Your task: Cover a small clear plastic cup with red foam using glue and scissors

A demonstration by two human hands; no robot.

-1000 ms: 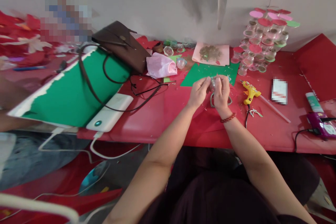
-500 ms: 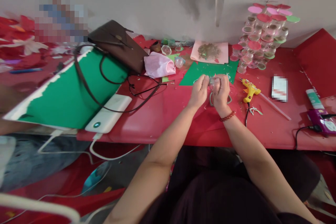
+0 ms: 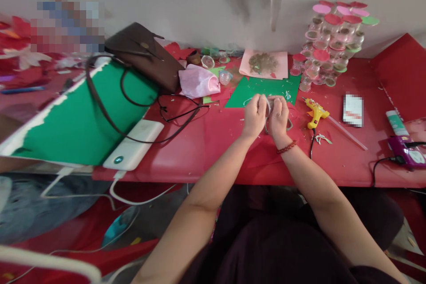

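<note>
My left hand and my right hand are close together over the red table, fingers curled in. Between them is a small clear plastic cup, mostly hidden by the fingers, and both hands grip it. Just below my right hand, the grey handle loops of scissors show on red paper. A green sheet with paper scraps lies beyond the hands. A yellow glue gun rests to the right, a clear glue stick at its back end.
Stacked clear cups with coloured paper discs stand back right. A phone, a glue tube and a purple power socket lie right. Leftward are a brown bag, glasses, a white power bank and a pink cloth.
My hands have turned slightly around the clear cup, and less of it shows between them. The whole view has shifted a little; objects on the table stay in place.
</note>
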